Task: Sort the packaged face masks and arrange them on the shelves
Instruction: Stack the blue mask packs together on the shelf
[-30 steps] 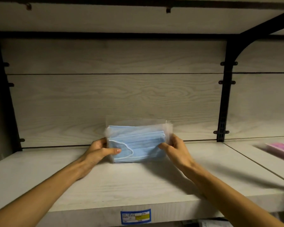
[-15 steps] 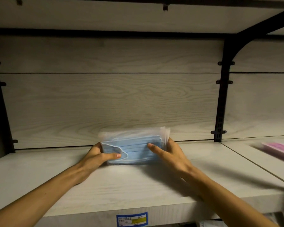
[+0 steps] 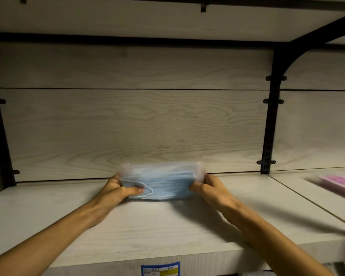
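Note:
A clear plastic pack of blue face masks (image 3: 165, 182) lies almost flat near the back of the pale wooden shelf (image 3: 147, 226). My left hand (image 3: 116, 191) grips the pack's left end, thumb on top of it. The pack's right end is pinched by my right hand (image 3: 211, 188). The pack's underside and my fingers behind it are hidden.
A pink mask pack (image 3: 341, 184) lies on the neighbouring shelf board at the right. A black metal bracket (image 3: 271, 116) stands between the two boards. The wood-grain back panel (image 3: 137, 126) is close behind the pack. A blue and yellow price label (image 3: 160, 268) sits on the shelf's front edge.
The blue pack has tipped from standing upright to lying nearly flat on the shelf, lower than before. Both hands went down with it and moved out to its ends.

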{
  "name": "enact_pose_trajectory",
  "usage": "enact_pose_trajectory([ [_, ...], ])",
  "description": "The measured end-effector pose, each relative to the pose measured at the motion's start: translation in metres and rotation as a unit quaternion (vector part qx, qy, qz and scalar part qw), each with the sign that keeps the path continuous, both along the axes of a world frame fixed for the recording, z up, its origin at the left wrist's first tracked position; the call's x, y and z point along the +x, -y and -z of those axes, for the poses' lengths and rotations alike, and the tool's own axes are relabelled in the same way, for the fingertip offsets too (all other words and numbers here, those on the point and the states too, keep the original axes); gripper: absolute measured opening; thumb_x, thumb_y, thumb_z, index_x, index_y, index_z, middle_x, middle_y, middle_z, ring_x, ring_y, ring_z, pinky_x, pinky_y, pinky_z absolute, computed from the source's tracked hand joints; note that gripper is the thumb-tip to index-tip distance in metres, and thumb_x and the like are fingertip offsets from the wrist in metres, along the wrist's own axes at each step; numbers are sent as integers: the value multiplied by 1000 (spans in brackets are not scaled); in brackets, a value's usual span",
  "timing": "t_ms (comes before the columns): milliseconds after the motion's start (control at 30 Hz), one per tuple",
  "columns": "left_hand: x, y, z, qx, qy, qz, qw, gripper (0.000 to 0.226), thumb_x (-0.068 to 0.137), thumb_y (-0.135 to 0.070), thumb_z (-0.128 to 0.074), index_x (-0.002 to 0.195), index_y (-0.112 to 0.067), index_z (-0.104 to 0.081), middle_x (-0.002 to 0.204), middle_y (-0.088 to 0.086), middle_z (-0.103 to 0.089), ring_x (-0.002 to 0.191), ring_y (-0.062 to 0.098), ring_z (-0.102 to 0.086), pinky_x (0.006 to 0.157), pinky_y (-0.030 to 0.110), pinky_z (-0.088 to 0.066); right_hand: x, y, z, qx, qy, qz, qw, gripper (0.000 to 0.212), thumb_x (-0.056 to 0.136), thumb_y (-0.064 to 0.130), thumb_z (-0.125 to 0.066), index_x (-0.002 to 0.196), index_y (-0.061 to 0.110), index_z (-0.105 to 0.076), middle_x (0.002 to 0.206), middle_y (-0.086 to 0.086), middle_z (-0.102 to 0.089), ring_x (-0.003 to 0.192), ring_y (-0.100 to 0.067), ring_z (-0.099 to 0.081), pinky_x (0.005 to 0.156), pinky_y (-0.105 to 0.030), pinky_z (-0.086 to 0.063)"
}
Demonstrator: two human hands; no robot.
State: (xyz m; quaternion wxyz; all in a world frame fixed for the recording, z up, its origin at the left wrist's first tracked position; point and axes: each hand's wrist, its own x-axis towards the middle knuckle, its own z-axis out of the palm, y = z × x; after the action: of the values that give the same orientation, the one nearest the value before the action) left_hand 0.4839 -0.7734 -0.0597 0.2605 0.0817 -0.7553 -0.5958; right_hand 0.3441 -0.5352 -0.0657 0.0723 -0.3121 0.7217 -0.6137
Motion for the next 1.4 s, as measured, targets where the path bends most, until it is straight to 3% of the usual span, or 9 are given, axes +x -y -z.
enact_pose_trajectory([
  [133, -2, -4, 0, -3, -11, -7, 1000, 17, 83, 6, -74, 99, 2, -74, 93, 10, -78, 89, 21, -70, 76, 19, -55, -2, 0, 5, -2, -49, 35, 998, 20, 91, 10, -65, 110, 11, -69, 101, -5, -75, 89, -18, -67, 81, -42, -56],
  [300, -1, -4, 1, 27, -13, 14, 999, 30, 83, 2, -74, 111, -9, -69, 106, 7, -78, 99, 23, -73, 85, 30, -58, 0, -1, -3, -48, -64, 53, 995, 33, 73, 14, -63, 105, 15, -69, 100, -7, -76, 97, -31, -71, 83, -50, -59],
  [600, 2, -7, 2, 60, -6, 57, 997, 56, 64, -12, -83, 118, -6, -69, 113, 13, -75, 107, 31, -72, 98, 43, -53, 3, 1, 6, -56, -19, 14, 998, 40, 82, 8, -74, 115, 24, -58, 110, 0, -71, 98, -15, -70, 83, -28, -59],
  [733, 2, -6, 6, 37, 4, 34, 999, 34, 78, -1, -80, 110, -4, -71, 108, 14, -77, 101, 29, -73, 92, 38, -56, 9, -2, 1, -37, -5, 37, 999, 36, 84, 48, -73, 113, 32, -57, 107, 12, -69, 91, -5, -69, 73, -22, -54],
  [833, 0, -8, 6, 0, -13, -4, 1000, 23, 80, 4, -77, 102, 4, -72, 102, 19, -76, 90, 25, -73, 81, 29, -59, 13, -9, -10, -57, 7, 101, 993, 68, 66, 87, -57, 108, 34, -62, 107, 11, -68, 98, -9, -67, 89, -39, -55],
  [1033, 1, -16, 2, -68, -65, -51, 994, 22, 74, 14, -79, 94, 16, -70, 88, 19, -74, 74, 17, -69, 70, 17, -55, 22, -15, -18, -68, -48, 182, 980, 63, 69, 83, -61, 89, 23, -70, 83, 2, -72, 84, -21, -69, 84, -52, -58],
  [1100, 0, -18, 0, -80, -87, -57, 991, 24, 73, 16, -79, 95, 16, -70, 90, 20, -74, 74, 17, -68, 72, 17, -54, 26, -16, -23, -92, -106, 217, 966, 55, 75, 72, -65, 102, 23, -68, 97, 5, -71, 93, -15, -67, 90, -49, -56],
  [1233, 1, -22, -1, -103, -110, -50, 987, 28, 71, 15, -81, 96, 8, -71, 90, 12, -75, 78, 11, -69, 77, 18, -53, 33, -10, -52, -122, -426, 229, 867, 16, 90, 29, -75, 101, 18, -69, 100, 6, -66, 95, -14, -62, 82, -44, -52],
  [1400, 1, -23, -2, -96, -123, -37, 987, 45, 69, 10, -85, 107, -10, -73, 93, -5, -79, 88, 4, -73, 80, 16, -54, 53, 30, -98, 53, -528, 20, 847, 17, 89, 42, -73, 100, 29, -77, 109, 9, -67, 103, -13, -61, 89, -34, -50],
])
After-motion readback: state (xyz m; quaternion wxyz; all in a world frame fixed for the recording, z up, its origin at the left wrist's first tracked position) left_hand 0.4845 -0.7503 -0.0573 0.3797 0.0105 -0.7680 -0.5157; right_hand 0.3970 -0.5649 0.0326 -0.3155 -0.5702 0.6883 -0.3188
